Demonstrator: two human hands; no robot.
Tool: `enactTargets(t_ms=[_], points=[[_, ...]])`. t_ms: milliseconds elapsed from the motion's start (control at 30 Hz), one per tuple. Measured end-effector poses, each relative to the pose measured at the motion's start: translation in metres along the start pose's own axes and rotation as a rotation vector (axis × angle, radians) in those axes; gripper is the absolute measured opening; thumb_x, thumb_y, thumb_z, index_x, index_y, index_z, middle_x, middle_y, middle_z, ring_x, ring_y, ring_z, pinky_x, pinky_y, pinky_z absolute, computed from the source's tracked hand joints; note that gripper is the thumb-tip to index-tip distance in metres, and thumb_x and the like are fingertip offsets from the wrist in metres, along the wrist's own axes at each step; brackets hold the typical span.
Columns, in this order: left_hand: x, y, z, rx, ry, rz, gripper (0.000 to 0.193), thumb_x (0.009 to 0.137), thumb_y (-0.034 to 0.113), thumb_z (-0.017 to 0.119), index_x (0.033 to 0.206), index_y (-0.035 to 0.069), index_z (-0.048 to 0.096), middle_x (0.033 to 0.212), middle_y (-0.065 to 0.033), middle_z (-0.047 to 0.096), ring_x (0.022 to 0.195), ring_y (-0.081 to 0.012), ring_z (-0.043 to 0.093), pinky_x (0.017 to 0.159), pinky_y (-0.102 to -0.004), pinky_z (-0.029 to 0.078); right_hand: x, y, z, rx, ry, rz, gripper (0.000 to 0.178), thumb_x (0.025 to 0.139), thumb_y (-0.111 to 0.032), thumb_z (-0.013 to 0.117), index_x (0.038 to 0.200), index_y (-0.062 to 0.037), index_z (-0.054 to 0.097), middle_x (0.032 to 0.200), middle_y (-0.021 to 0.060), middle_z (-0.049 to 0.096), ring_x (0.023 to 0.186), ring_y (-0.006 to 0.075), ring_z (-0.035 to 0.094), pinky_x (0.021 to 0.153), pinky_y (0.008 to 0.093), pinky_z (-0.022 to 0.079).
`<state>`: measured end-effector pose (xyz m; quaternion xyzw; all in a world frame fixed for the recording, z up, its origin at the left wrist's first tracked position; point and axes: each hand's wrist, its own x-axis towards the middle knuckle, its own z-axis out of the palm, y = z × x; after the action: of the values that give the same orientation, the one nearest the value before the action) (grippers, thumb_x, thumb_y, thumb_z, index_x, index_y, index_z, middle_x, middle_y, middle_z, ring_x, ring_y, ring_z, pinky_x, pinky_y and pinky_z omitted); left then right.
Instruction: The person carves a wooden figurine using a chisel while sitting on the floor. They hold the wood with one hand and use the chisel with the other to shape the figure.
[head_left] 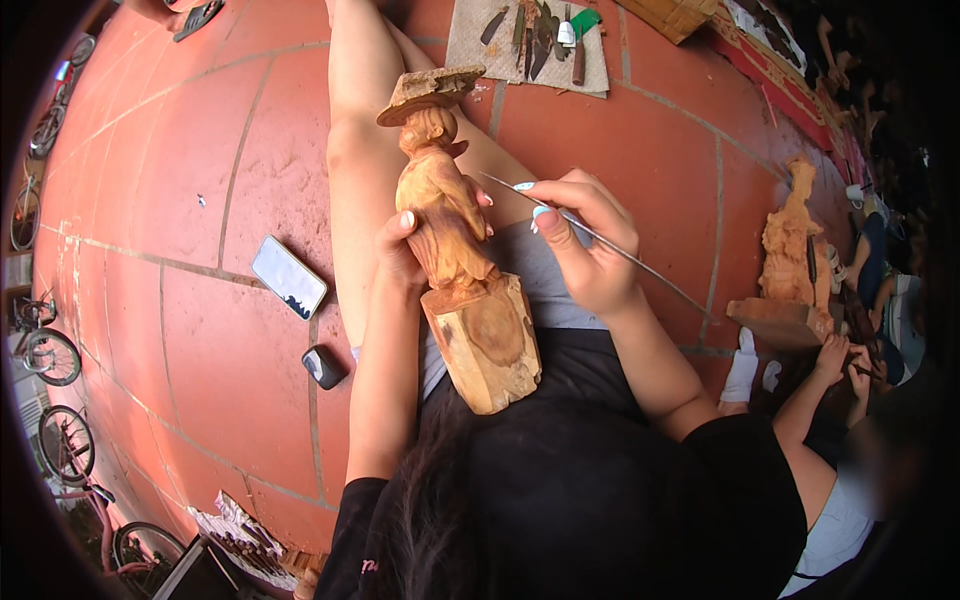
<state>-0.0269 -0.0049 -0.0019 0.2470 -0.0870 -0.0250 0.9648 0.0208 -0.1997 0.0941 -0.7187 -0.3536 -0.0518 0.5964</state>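
A carved wooden figurine (445, 205) in a robe leans across my lap, with a rough, flat hat-like slab on its head and an uncarved wood block (485, 345) as its base. My left hand (400, 255) is closed around its lower body, thumb on the near side and fingertips showing at the far side. Between the thumb and fingers of my right hand (598, 240) is a thin pointed metal tool (650, 270). Its tip is beside the figurine's arm; I cannot tell whether it touches the wood.
A phone (290, 277) and a small black case (323, 367) lie on the red tiles at left. Several carving tools (540, 40) rest on a cloth ahead. At right, another person's hands (845, 360) are near a larger wood carving (790, 260). Bicycles (55, 355) stand far left.
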Motion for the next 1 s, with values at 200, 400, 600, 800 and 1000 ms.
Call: enactTargets(t_ms=[200,400,600,800,1000], points=[[-0.001,0.001,-0.003,0.019,0.027,-0.045,0.085,0.072,0.043,0.069,0.139,0.000,0.038,0.110,-0.0273,0.060,0.092,-0.0369,0.066,0.081,-0.0450,0.059,0.026,0.015,0.009,0.154,-0.024,0.088,0.017,0.089,-0.012,0.072,0.103,-0.0013,0.072,0.084,0.0085,0.069,0.076,0.0199,0.064,0.075,0.0303,0.046],[-0.004,0.000,0.004,0.030,0.112,-0.026,0.082,0.071,0.044,0.069,0.135,0.001,0.042,0.109,-0.0268,0.060,0.093,-0.0363,0.066,0.081,-0.0450,0.059,0.032,0.026,0.010,-0.005,-0.108,-0.125,0.018,0.090,-0.013,0.070,0.103,-0.0007,0.073,0.087,0.0081,0.073,0.080,0.0193,0.066,0.084,0.0323,0.044],[-0.001,0.000,0.007,-0.007,0.061,0.026,0.095,0.069,0.046,0.071,0.145,0.003,0.032,0.100,-0.0243,0.062,0.088,-0.0334,0.066,0.076,-0.0423,0.060,0.028,0.028,0.020,0.106,0.038,-0.028,0.017,0.092,-0.012,0.068,0.104,-0.0008,0.073,0.087,0.0071,0.073,0.080,0.0171,0.065,0.085,0.0317,0.042],[0.002,0.002,0.005,-0.025,-0.017,0.040,0.107,0.066,0.047,0.074,0.150,0.003,0.024,0.098,-0.0237,0.061,0.081,-0.0316,0.066,0.072,-0.0413,0.061,0.033,0.032,0.032,0.036,0.077,-0.015,0.013,0.091,-0.012,0.069,0.100,-0.0042,0.075,0.087,0.0068,0.074,0.079,0.0155,0.066,0.087,0.0320,0.040],[-0.004,0.003,0.005,-0.001,0.071,0.051,0.107,0.066,0.049,0.074,0.149,0.002,0.025,0.100,-0.0239,0.060,0.080,-0.0326,0.066,0.069,-0.0425,0.061,0.019,0.026,0.032,-0.136,0.063,-0.098,0.012,0.091,-0.015,0.069,0.092,-0.0054,0.076,0.080,0.0041,0.073,0.075,0.0153,0.066,0.090,0.0342,0.037]])
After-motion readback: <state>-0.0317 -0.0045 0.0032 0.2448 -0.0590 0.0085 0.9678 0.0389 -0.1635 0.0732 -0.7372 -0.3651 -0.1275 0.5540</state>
